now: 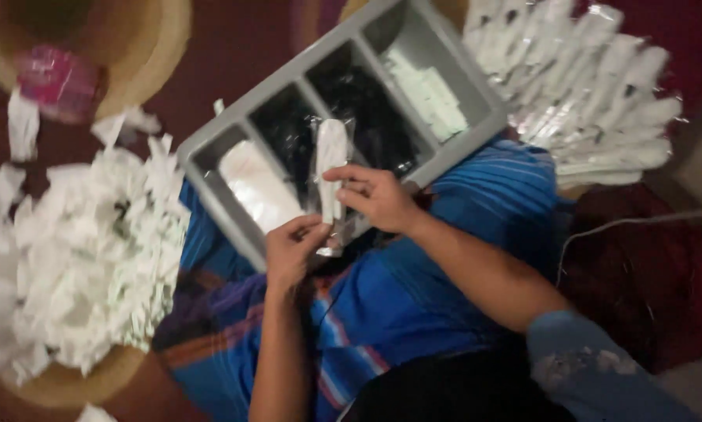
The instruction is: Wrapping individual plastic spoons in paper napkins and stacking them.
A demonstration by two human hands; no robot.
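Both hands grip a clear packet (331, 176) just over the gray tray (476, 94): left hand (292, 250) low, right hand (374, 195) higher. White scraps (77, 258) lie left of the tray.

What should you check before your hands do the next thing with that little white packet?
1. Both hands on the packet: ok. Left hand pinches the bottom, right hand grips the side of the clear packet.
2. White piece inside the packet: ok, it shows through the wrapper.
3. Packet sealed: cannot tell, too blurred.
4. Grey tray within reach: ok, it rests on the blue striped cloth just beyond the hands.
5. Tray sections stocked: ok, white pieces and dark pieces show.
6. Finished packets kept apart from the paper scraps: ok, opposite sides.
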